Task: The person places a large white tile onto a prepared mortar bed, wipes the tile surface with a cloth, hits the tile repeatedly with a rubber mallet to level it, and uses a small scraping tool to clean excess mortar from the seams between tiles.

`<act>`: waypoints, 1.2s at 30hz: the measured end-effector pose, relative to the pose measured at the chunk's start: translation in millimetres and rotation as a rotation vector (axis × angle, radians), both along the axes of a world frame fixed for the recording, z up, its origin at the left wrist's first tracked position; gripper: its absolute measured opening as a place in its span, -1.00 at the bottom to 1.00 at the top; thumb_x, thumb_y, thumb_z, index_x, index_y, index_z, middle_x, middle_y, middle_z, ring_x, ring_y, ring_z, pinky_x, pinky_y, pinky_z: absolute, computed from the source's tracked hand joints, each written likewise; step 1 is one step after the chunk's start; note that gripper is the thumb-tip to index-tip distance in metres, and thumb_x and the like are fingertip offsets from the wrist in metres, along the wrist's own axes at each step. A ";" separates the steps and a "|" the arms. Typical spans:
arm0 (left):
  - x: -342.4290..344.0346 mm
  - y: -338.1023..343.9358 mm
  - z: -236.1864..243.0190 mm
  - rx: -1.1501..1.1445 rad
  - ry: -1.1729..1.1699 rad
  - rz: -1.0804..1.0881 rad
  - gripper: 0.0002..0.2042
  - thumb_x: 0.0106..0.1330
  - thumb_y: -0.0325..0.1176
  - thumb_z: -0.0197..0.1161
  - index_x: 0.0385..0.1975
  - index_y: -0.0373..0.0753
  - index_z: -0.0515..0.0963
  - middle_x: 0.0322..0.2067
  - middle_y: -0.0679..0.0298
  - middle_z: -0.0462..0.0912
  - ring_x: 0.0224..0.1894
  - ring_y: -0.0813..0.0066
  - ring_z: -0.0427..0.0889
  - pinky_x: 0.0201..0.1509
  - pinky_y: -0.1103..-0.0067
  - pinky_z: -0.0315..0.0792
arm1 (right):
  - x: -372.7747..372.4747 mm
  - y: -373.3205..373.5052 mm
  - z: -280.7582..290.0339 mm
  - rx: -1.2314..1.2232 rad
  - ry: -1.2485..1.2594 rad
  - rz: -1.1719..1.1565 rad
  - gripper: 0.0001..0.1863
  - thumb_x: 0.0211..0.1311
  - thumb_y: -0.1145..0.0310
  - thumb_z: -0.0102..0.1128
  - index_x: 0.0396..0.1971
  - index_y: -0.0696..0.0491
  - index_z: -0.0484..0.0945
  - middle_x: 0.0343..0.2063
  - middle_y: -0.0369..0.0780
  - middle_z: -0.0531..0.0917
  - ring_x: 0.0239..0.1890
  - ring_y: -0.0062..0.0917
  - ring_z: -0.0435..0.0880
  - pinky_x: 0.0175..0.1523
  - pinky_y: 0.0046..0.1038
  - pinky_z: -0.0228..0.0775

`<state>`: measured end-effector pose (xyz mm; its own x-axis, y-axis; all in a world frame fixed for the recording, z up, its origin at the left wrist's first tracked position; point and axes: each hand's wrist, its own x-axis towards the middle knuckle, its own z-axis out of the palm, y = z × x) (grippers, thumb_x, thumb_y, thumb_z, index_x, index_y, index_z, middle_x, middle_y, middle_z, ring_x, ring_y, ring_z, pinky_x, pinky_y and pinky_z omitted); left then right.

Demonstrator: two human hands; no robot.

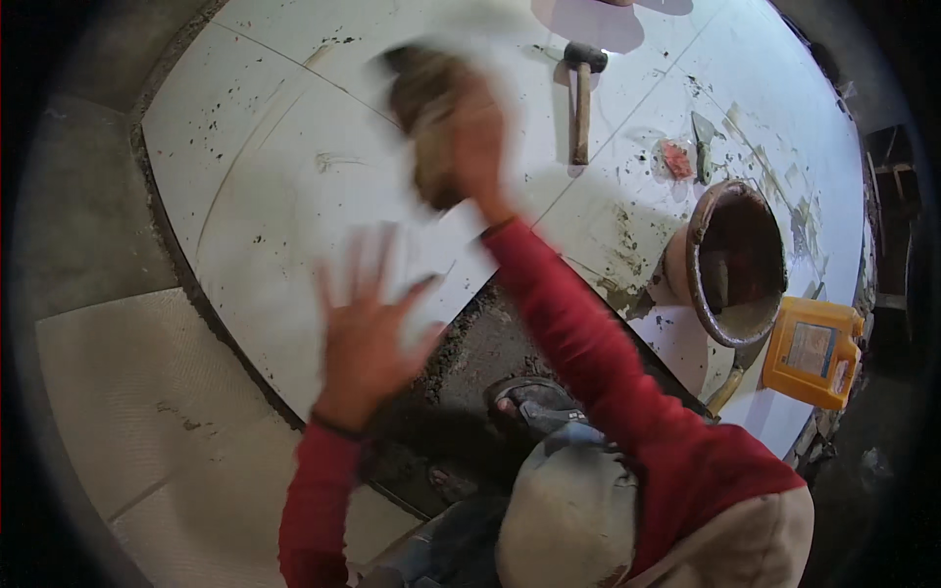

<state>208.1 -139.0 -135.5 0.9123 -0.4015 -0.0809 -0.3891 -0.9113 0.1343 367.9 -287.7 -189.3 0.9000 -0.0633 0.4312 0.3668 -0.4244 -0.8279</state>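
Note:
My right hand (475, 142), smeared by motion, grips a dirty brown rag (421, 113) over the white floor tiles (255, 137) at upper middle. My left hand (368, 333) is spread open, blurred, over the tile edge lower left of it, holding nothing. Below both hands is a dark strip of rough mortar (470, 343), where my sandalled foot (529, 402) shows. The tiles carry scattered specks and smears.
A rubber mallet (583, 103) lies beyond my right hand. At right are a trowel (702, 147), a reddish scrap (676, 160), a mortar-stained bucket (696, 274) and a yellow jerrycan (809, 353). Textured beige tiles (118, 382) lie at lower left.

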 end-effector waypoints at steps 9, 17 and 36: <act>-34.9 81.5 -136.8 -0.105 0.130 0.303 -0.22 0.35 0.06 0.21 0.48 -0.10 0.06 0.44 -0.09 0.10 0.50 -0.06 0.03 0.44 -0.11 -0.03 | 105.2 -238.6 -61.9 -0.828 0.193 -0.732 -0.38 0.24 0.00 0.17 0.15 0.13 0.35 0.13 0.25 0.39 0.19 0.19 0.42 0.12 0.19 0.38; -73.0 138.2 -155.5 -0.033 0.311 0.529 -0.22 0.38 0.11 0.15 0.51 0.05 -0.01 0.51 -0.03 -0.16 0.52 -0.16 -0.13 0.40 -0.23 -0.06 | 120.8 -225.6 -144.3 -0.805 0.472 -0.371 -0.38 0.22 0.10 0.09 0.16 0.24 0.34 -0.17 0.16 0.64 -0.14 0.08 0.68 -0.07 -0.03 0.56; -26.1 119.9 -209.8 0.074 -0.205 0.667 -0.32 0.47 0.08 -0.04 0.51 -0.03 0.01 0.53 0.24 -0.06 0.54 -0.05 -0.13 0.37 -0.33 -0.21 | -136.4 27.5 -100.1 -0.516 0.428 0.457 -0.64 0.50 0.09 -0.04 -0.21 0.14 0.28 -0.60 0.01 0.59 -0.61 0.03 0.59 -0.52 -0.05 0.41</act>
<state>182.0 -19.1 -345.3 0.9618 0.2493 0.1132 0.2456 -0.9683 0.0461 231.5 -260.2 -289.4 0.8825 0.4631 -0.0817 0.2922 -0.6762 -0.6763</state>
